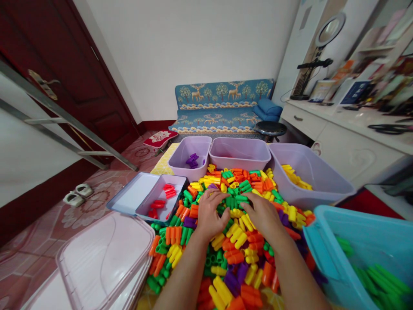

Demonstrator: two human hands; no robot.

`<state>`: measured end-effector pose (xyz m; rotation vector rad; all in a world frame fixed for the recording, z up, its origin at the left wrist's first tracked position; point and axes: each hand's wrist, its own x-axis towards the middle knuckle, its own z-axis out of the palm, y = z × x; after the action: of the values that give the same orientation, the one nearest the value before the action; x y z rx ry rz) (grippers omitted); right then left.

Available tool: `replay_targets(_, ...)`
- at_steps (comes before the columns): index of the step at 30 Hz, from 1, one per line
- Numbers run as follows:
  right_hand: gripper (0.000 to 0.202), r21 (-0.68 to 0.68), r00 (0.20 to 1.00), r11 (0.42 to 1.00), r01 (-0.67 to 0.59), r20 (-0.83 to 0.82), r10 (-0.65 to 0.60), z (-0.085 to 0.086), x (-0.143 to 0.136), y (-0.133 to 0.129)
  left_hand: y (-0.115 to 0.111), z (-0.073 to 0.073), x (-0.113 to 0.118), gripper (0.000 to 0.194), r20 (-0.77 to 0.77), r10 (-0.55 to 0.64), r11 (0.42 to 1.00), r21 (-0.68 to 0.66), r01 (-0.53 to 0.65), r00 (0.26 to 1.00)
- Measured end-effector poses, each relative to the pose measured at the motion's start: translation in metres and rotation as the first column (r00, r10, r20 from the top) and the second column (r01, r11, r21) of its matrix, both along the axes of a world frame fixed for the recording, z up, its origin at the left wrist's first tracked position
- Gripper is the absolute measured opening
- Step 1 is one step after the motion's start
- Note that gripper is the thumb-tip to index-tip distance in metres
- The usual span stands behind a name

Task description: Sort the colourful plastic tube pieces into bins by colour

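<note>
Many plastic building pieces shaped like joined tubes, in green, yellow, orange and purple, lie in a loose pile (237, 234) on the table. My left hand (211, 213) rests over the middle of the pile, its fingers curved and the thumb apart from them. Facing it, my right hand (263, 213) reaches in with fingers apart, its fingertips at a green piece (241, 199). Between the two hands are more green pieces (230, 202). I see nothing lifted clear of the pile; some fingertips are partly hidden among the pieces.
Behind the pile stand lilac bins: one with purple pieces (192, 161), a middle bin (240, 163), and one with yellow pieces (295, 176). A turquoise bin (325, 241) at right holds green pieces. At left are an opened box (143, 211) with red pieces and stacked lids (106, 258).
</note>
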<state>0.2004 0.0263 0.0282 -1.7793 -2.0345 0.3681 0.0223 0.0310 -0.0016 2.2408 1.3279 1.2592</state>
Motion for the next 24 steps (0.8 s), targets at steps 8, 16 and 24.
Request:
replay_targets(8, 0.030, -0.003, 0.976, 0.999, -0.042, -0.213, 0.040, -0.003, -0.023, -0.002, 0.003, -0.002, 0.002, 0.027, 0.059, -0.018, 1.000, 0.022, 0.017, 0.998)
replay_targets(16, 0.031, -0.015, 0.952, 1.000, -0.013, -0.305, 0.007, -0.014, -0.023, 0.003, 0.003, -0.007, -0.001, 0.028, 0.213, 0.211, 0.972, 0.059, -0.229, 0.954)
replay_targets(24, 0.031, 0.012, 0.960, 1.000, -0.013, -0.281, 0.016, -0.016, -0.024, 0.003, 0.004, -0.007, -0.005, 0.047, -0.132, 0.130, 0.990, -0.039, -0.136, 0.983)
